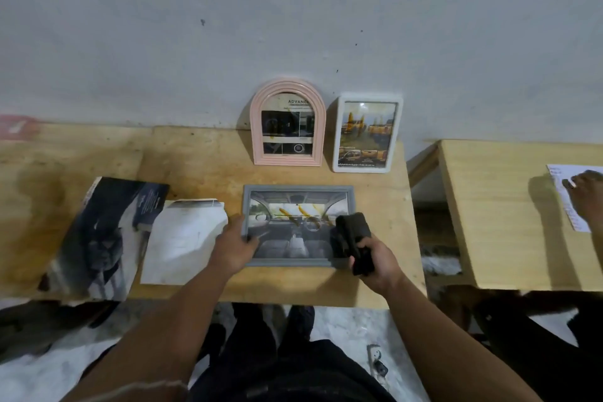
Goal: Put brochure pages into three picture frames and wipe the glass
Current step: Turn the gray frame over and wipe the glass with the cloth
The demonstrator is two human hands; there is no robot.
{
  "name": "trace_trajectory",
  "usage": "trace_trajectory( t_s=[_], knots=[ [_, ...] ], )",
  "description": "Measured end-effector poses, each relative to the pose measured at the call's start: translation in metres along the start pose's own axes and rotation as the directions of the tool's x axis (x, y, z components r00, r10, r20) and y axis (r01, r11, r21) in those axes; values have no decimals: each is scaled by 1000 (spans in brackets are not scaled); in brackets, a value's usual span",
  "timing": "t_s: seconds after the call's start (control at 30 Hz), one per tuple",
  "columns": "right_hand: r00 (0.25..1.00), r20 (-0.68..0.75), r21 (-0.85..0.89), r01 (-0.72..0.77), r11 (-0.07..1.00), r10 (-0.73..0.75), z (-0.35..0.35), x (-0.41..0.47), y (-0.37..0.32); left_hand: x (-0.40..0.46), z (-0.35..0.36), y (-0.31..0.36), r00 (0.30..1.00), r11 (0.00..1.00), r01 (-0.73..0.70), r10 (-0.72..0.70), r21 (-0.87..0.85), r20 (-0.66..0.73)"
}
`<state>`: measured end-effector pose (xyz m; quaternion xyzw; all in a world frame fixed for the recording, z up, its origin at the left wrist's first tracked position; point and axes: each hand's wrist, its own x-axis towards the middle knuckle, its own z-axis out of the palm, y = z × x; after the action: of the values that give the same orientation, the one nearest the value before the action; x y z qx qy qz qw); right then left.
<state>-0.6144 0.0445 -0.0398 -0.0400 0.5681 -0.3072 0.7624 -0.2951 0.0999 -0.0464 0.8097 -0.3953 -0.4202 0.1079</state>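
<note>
Two hands work near the desk's (293,287) front edge. The left hand (233,246) lies with fingers fairly straight, pressing the left edge of the grey frame (298,227); the right hand (375,259) curls round a dark cloth (352,235) whose upper part rests on the frame's right side. That frame lies flat, glass up, with a car-interior page inside, one of three frames in all. Left of it lie two loose paper items: a white sheet (182,241) just beside the frame and a dark brochure (107,235) overhanging the front edge farther left. At the back edge, two frames stand against the wall: a pink arched frame (287,122) and, just right of it, a white frame (367,134), each holding a page. On a second desk (505,222) to the right, another person's hand (587,194) rests on a paper (564,202).
</note>
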Motion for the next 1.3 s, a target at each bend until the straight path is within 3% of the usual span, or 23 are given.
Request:
trace_trajectory(
  t_s=[0.13,0.2,0.3,0.4,0.53,0.63,0.8,0.97,1.2,1.3],
  knots=[
    [999,18,-415,53,908,-50,31,8,21,-16,4,-17,997,973,-67,75,219,-30],
    [986,52,-658,152,738,-158,54,15,23,-16,4,-25,991,948,-115,131,297,-35],
    [928,169,-879,294,375,-331,96,36,16,-10,4,-35,980,908,-172,196,383,-25],
    [848,350,-915,400,48,-397,137,56,3,5,2,-43,968,854,-222,249,471,6],
    [722,589,-807,496,-321,-364,164,93,6,30,7,-58,932,748,-320,357,582,55],
    [706,654,-720,471,-509,-272,157,119,31,41,11,-68,894,675,-392,439,626,86],
    [590,732,-657,476,-585,-341,149,135,40,50,17,-88,821,631,-463,571,623,33],
    [541,762,-626,478,-615,-356,150,137,41,52,20,-91,774,604,-472,632,642,-26],
    [540,753,-643,486,-592,-376,152,137,42,50,22,-92,775,612,-458,630,645,-48],
    [583,719,-679,472,-562,-378,154,134,44,48,21,-93,762,604,-473,646,641,-46]
  ],
)
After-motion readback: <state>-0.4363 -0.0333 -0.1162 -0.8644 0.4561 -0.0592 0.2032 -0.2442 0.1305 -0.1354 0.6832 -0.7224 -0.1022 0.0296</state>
